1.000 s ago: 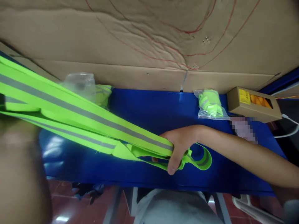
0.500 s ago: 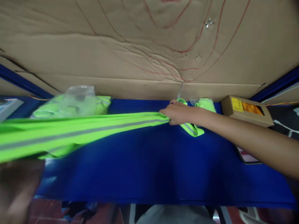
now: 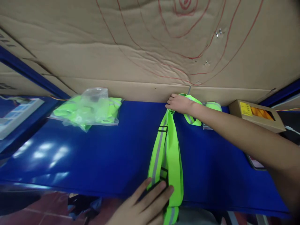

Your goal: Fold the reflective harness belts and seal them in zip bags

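Note:
My right hand (image 3: pixel 179 103) is closed around one end of a neon-green reflective strap (image 3: pixel 175 156) with a grey stripe and black slider buckles. The strap hangs in long folds from that hand toward the table's front edge, and a loop of it curls out behind the hand. At the lower end my left hand (image 3: pixel 142 203) lies with its fingers stretched out and apart against the folds. Its thumb is out of sight. A black buckle (image 3: pixel 162 128) shows on the strap's left band.
Bagged green straps (image 3: pixel 86 107) lie at the back left of the blue table (image 3: pixel 93 156). Another green bundle (image 3: pixel 213 107) and a cardboard box (image 3: pixel 260 117) stand at the back right. A phone (image 3: pixel 256 163) is partly under my right forearm. A cardboard panel (image 3: pixel 82 59) closes the back.
The strap was stretched far left between my hands; now it hangs down toward the front edge. My left hand has come right to the middle, its fingers opened. The view has shifted slightly left.

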`<state>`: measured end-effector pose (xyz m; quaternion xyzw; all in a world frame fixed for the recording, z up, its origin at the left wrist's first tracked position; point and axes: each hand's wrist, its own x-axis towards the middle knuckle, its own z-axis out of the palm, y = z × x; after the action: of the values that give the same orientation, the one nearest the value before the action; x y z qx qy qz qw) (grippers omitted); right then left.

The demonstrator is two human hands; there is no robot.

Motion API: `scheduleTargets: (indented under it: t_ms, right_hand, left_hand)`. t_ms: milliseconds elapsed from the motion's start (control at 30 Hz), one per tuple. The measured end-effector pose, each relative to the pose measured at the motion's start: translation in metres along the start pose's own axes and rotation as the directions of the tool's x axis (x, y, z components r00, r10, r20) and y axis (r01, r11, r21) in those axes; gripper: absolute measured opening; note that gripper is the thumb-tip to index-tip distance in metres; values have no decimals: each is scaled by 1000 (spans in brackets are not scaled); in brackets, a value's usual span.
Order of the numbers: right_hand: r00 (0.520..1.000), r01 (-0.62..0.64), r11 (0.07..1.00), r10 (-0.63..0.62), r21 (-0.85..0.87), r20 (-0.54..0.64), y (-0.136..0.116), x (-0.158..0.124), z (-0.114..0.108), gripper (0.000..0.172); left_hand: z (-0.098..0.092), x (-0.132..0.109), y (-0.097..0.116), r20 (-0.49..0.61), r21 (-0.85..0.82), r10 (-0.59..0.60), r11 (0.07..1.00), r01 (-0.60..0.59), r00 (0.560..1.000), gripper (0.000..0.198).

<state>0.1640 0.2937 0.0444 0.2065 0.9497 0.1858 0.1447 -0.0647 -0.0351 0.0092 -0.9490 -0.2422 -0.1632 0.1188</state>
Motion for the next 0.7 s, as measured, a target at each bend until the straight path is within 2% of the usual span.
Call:
scheduleTargets:
  t_ms: [100,167,267,367,433,500,600,633,700]
  right_hand:
    - [998,38,999,-39,-23,-55,-1,3,-7,38]
    - [990,93,994,-99,-57,-97,-3,7,-11,41]
    - [973,177,977,-192,-123,-125,-5,14,-15,44]
    - [990,109,988,-118,-107,-76,-5,17,-17,43]
    - [999,40,996,-42,-75,-29,-4,17,-19,39]
    - [1000,1,999,0,-36,18,-4,15,-21,48]
    - [996,-52,997,48,51,78,-7,4,-29,80]
    - [994,-72,994,66,80,83,-9,-4,-33,84]
    - [993,-112,984,106,137,48,-17,-25,-41,77]
  left_hand:
    - [6,23,1,24,-49,64,997,-63,998,19]
    - [16,32,5,-15,-130,83,988,-84,996,14]
    - [38,35,16,-148,-254,19,966,-57,989,13]
    - [54,30,25,-203,-358,-87,934,9,975,9]
    - [57,27,27,-171,-402,-137,914,57,976,23]
    - [57,25,27,-137,-393,-165,914,99,977,39]
    - [51,25,24,-67,-282,-141,952,117,988,43]
    - [49,25,23,-31,-237,-115,966,104,993,42]
    - [46,26,21,38,-169,-58,984,64,998,43]
